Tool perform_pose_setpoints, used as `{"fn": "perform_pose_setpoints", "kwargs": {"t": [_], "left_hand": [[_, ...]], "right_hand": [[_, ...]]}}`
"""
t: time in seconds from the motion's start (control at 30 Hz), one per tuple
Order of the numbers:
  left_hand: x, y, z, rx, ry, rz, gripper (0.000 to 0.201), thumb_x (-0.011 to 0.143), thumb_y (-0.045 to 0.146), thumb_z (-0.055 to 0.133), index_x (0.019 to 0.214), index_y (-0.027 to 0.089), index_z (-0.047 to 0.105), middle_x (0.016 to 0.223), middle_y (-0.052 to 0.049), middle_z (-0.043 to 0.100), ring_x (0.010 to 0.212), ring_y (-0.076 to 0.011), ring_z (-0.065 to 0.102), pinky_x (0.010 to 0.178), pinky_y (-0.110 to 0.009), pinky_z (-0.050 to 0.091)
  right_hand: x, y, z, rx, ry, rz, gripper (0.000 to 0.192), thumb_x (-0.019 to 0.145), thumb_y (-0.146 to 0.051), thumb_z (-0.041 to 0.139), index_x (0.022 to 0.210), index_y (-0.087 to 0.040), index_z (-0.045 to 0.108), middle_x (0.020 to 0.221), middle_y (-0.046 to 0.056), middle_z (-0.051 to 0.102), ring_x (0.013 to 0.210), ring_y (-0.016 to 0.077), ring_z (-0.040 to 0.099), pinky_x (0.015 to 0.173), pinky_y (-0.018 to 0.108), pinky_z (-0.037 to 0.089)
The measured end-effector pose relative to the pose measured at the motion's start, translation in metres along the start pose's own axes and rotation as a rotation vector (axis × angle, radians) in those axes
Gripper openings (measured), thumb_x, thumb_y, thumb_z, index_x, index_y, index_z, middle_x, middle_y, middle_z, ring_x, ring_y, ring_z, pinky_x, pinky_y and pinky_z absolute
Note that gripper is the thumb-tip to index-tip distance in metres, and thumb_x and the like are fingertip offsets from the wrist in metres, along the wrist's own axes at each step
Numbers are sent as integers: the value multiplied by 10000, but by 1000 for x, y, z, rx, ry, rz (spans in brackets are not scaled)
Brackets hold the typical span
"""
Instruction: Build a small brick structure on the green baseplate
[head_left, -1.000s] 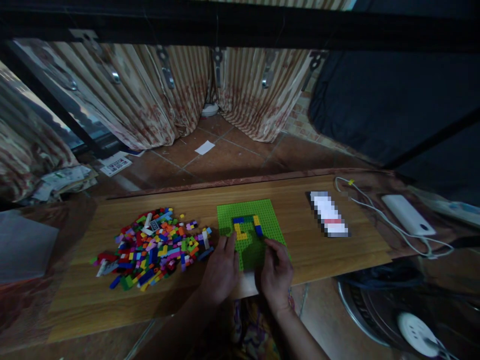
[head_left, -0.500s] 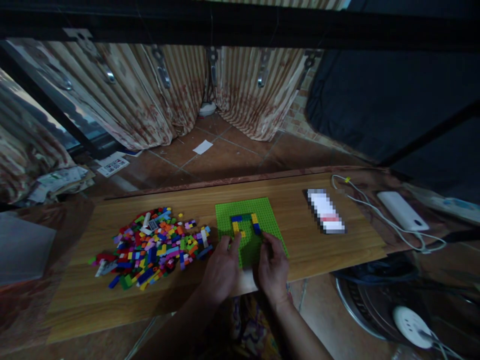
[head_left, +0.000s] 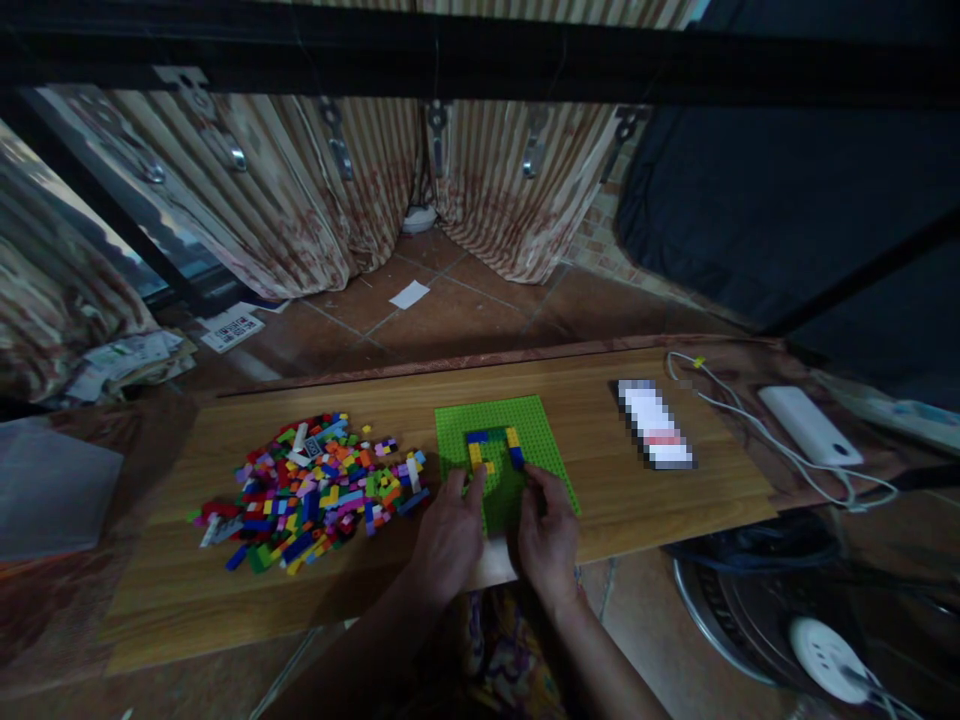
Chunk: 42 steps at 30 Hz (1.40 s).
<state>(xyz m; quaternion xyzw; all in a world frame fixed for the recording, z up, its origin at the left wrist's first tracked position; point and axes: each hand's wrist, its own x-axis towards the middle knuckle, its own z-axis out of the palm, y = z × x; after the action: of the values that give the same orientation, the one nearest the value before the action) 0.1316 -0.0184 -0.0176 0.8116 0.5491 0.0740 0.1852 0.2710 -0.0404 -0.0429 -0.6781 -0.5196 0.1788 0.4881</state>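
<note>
A green studded baseplate point(head_left: 457, 418) lies on the wooden table. On it, toy bricks form a partial outline: a blue brick point(head_left: 478, 437) and a dark green brick point(head_left: 495, 435) at the back, yellow bricks point(head_left: 475, 454) on the left, and a yellow brick point(head_left: 512, 437) and a blue brick point(head_left: 517, 457) on the right. My left hand point(head_left: 450, 540) rests at the plate's left front, fingers stretched and apart, a fingertip by the yellow bricks. My right hand point(head_left: 549, 530) has curled fingers over the right side, fingertips at the blue brick's near end; their grip is hidden.
A pile of loose multicoloured bricks point(head_left: 322, 490) spreads over the table point(head_left: 187, 600) to the left. A phone with a blurred screen point(head_left: 656, 425) lies on the right. Beyond it are a white power bank point(head_left: 810, 425) and cable. A translucent bin point(head_left: 56, 490) stands far left.
The view has shifted slightly, moving the scene a little to the right. Both hands stay nearly in place at the baseplate, and the bricks on it look the same.
</note>
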Motion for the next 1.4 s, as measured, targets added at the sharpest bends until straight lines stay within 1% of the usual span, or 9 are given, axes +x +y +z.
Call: {"fn": "perform_pose_setpoints", "kwargs": {"t": [0.13, 0.3, 0.4, 0.5, 0.73, 0.93, 1.2, 1.3, 1.4], "left_hand": [[0, 1, 2, -12, 48, -10, 600, 808, 8, 417, 1376, 198, 375, 1277, -117, 456, 1168, -220, 526, 949, -320, 485], [0, 2, 8, -31, 103, -32, 529, 825, 29, 407, 1336, 163, 433, 1360, -143, 426, 1246, -250, 471, 992, -350, 467], [-1, 2, 11, -57, 116, -23, 521, 828, 47, 419, 1337, 158, 435, 1356, -146, 448, 1237, -255, 471, 1015, -387, 450], [-5, -1, 16, -87, 128, 2, 508, 833, 54, 412, 1335, 126, 433, 1332, -156, 473, 1239, -265, 461, 1039, -420, 429], [-17, -12, 27, -233, 192, -2, 518, 832, 50, 393, 1350, 62, 398, 1352, -192, 444, 1299, -279, 407, 1076, -454, 399], [-15, -14, 26, -258, 167, -44, 545, 812, 34, 402, 1353, 101, 388, 1380, -173, 428, 1313, -275, 401, 1076, -451, 404], [-7, -6, 18, -155, 85, -40, 672, 759, 15, 434, 1414, 113, 317, 1374, -172, 421, 1269, -293, 423, 1064, -433, 401], [-4, -1, 18, -115, 65, -56, 677, 736, 14, 452, 1400, 99, 345, 1359, -189, 435, 1237, -299, 450, 1015, -426, 440], [-1, 3, 20, -47, 84, -51, 640, 756, 19, 443, 1389, 73, 363, 1325, -207, 469, 1182, -300, 488, 959, -424, 477]], "right_hand": [[7, -9, 2, -80, -95, -82, 286, 923, -217, 424, 1110, -175, 637, 1045, 107, 666, 987, 215, 603, 886, 396, 490], [21, -16, 17, -154, -218, -138, 282, 931, -240, 442, 1080, -183, 675, 988, 96, 688, 894, 201, 645, 825, 354, 517], [26, -12, 24, -179, -236, -168, 283, 937, -257, 438, 1038, -197, 695, 940, 79, 691, 835, 188, 651, 770, 329, 520], [28, -7, 25, -199, -232, -199, 278, 934, -269, 449, 994, -200, 711, 915, 73, 690, 792, 179, 650, 735, 315, 515], [33, -4, 19, -202, -312, -223, 268, 937, -283, 465, 998, -199, 712, 909, 70, 678, 800, 181, 649, 759, 320, 514], [33, -2, 20, -237, -312, -251, 274, 939, -284, 459, 998, -216, 717, 903, 66, 675, 790, 181, 651, 748, 323, 522], [34, 1, 17, -220, -355, -288, 267, 940, -310, 473, 1047, -221, 701, 951, 70, 670, 807, 183, 660, 764, 327, 536], [32, 0, 17, -256, -373, -305, 276, 948, -302, 463, 1077, -202, 687, 975, 83, 668, 840, 191, 660, 781, 331, 539], [29, 2, 18, -327, -367, -338, 296, 960, -287, 434, 1122, -199, 665, 1022, 94, 664, 858, 200, 657, 764, 336, 550]]}}
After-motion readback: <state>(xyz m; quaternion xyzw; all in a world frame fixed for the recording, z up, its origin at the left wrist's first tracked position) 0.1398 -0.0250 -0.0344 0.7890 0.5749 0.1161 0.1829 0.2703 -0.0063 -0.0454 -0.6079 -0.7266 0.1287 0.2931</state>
